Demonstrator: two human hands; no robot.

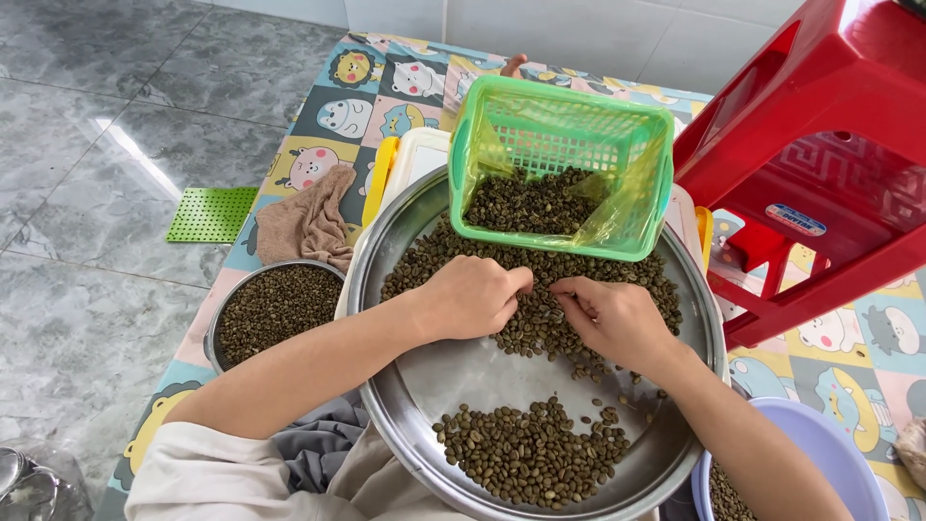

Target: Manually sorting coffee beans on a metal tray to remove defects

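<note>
A large round metal tray [463, 376] lies in front of me, holding greenish coffee beans in two heaps: a wide heap [540, 270] across the far half and a smaller heap [531, 453] near the front rim. My left hand [473, 297] rests on the wide heap with fingers curled, fingertips pinching at beans. My right hand [610, 316] lies beside it, fingers bent down into the same beans. The two hands almost touch. A green plastic basket [559, 164], lined with a clear bag and part filled with beans, sits tilted on the tray's far edge.
A metal bowl of beans [275, 304] stands left of the tray, with a brown cloth [309, 222] behind it. A red plastic stool [820, 145] stands at the right. A lavender bowl [820, 453] with beans is at the lower right. A cartoon play mat [367, 87] covers the grey tiled floor.
</note>
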